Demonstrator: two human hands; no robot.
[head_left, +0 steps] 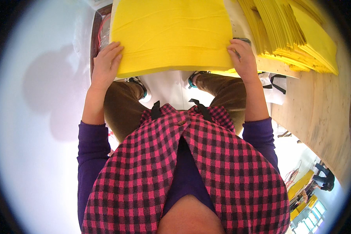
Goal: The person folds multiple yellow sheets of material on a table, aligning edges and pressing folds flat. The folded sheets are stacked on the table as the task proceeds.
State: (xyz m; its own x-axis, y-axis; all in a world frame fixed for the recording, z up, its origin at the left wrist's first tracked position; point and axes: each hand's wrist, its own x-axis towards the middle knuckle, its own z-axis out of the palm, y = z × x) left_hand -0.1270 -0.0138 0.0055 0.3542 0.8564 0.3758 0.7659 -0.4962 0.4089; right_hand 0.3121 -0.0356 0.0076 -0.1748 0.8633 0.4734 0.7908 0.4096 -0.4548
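Closest to the head camera is a pink-and-black checked vest (191,175) over a purple long-sleeved top (91,156), filling the lower middle of the round fisheye picture. Below it in depth, brown trousers (121,109) and the tips of two shoes show against a white floor (31,117).

Both forearms reach up from the vest toward a thick stack of yellow sheets (171,35) at the top centre. Its near edge faces the person and hangs out over the shoes. The left hand (105,64) grips the near left corner of the stack, fingers curled over the top and spread along the edge. The right hand (243,58) grips the near right corner the same way, fingers lying flat on the top sheet; whether a thumb is tucked beneath cannot be seen.

Right of the stack, a second pile of yellow sheets (292,35), fanned and uneven at its edges, lies on a wooden table (319,109). It sits just beside the right hand. The table's curved edge runs down the right side.

Left of the left arm, the white floor lies wide and open, marked only by a soft shadow.
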